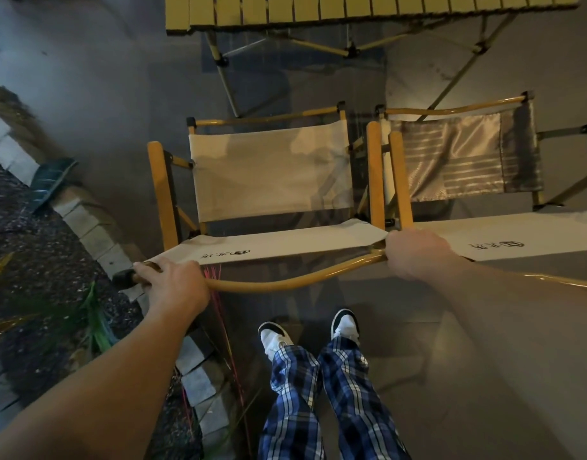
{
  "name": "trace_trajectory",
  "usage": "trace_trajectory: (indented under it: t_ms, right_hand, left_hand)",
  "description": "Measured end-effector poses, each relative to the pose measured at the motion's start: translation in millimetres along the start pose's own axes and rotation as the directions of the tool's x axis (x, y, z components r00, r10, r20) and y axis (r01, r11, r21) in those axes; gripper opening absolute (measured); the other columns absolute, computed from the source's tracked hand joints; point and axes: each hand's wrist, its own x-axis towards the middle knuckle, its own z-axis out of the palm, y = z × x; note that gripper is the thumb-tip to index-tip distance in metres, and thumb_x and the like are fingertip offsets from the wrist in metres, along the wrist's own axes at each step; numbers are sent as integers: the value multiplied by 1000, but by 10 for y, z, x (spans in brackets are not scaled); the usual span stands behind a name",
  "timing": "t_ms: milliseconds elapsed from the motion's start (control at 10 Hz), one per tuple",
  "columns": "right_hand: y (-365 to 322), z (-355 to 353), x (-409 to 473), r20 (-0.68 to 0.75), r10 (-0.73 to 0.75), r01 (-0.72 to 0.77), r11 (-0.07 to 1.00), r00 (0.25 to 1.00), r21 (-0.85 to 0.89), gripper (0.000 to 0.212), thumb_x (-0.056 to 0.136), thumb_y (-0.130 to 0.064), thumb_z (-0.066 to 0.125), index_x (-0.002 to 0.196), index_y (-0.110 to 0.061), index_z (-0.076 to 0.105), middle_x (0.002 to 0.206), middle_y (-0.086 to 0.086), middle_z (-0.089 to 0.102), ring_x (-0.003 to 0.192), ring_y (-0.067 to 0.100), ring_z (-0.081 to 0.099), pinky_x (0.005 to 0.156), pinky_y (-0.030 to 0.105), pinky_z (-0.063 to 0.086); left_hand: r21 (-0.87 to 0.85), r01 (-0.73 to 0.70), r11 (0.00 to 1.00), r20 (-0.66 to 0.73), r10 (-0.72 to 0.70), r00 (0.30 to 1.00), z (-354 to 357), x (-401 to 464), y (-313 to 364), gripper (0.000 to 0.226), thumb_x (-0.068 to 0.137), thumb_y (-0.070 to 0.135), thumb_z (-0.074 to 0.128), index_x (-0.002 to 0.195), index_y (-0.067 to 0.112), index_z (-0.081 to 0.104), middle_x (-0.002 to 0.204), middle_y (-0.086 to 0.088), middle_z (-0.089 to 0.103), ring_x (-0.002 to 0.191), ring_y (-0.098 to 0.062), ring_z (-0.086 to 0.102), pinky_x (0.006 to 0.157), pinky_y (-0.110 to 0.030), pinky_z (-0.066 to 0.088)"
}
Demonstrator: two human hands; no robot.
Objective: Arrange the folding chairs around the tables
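A folding chair with a beige fabric seat and wood-coloured frame stands unfolded in front of me, facing the slatted yellow table at the top of the view. My left hand grips the left end of its curved back rail. My right hand grips the right end of the same rail. A second folding chair with a grey striped seat stands right beside it, their armrests almost touching.
A paved border of grey bricks runs along the left, with gravel and plants beyond it. My feet in white shoes stand on the dark floor behind the chair. The table's crossed legs reach down ahead of the chairs.
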Motion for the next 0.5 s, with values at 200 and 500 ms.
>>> trace_trajectory:
  t_ms: [200,500]
  right_hand:
    - [-18,52,-51,-11,40,-40,999,999,-7,10,95,-24,59,102,-18,64,79,1,57,76,16,59,75,31,55]
    - [-494,-320,-242,30,-37,45,943,999,-331,22,88,-30,63,108,-25,66,94,1,60,93,23,58,84,39,50]
  left_hand:
    - [89,-18,996,-29,21,999,90,50,-71,26,90,9,49,111,10,62,130,-20,49,130,-50,32,113,-62,18]
    - [-422,-137,896,-55,125,991,-501,-163,-638,36,90,32,66,124,25,55,107,-2,63,80,-12,58,58,-22,47]
